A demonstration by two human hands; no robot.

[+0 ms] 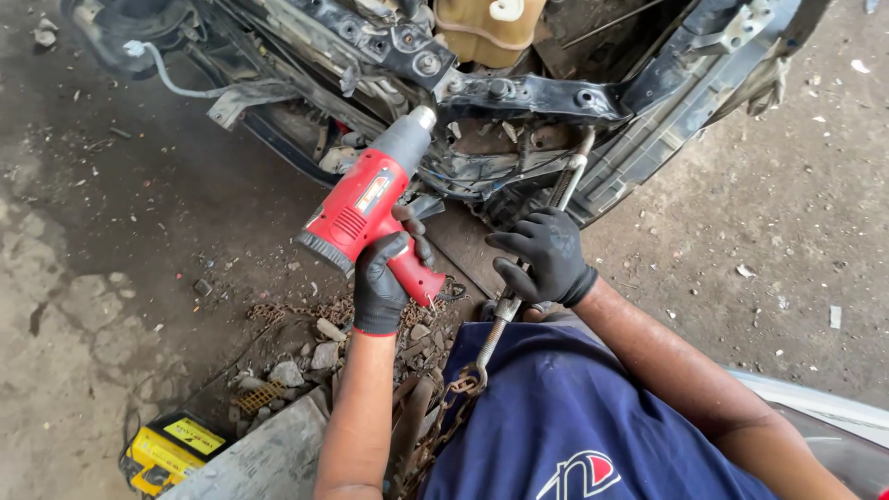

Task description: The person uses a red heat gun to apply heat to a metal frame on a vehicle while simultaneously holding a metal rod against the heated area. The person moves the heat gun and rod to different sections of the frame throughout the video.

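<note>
My left hand [384,282], in a black glove, grips the handle of a red heat gun [361,208]. Its grey nozzle [407,139] points up at the black metal frame of a stripped car front [519,93]. My right hand [546,255], also in a black glove, is closed around a long metal rod [569,176] that runs from the car frame down toward me. A hook and rusty chain [463,384] hang at the rod's lower end, over my blue shirt.
Stones, rusty chain and metal scrap [296,356] lie on the dirty concrete floor below the heat gun. A yellow and black box [171,449] sits at the lower left beside a grey slab [269,454]. A tan fluid reservoir [486,28] stands in the engine bay.
</note>
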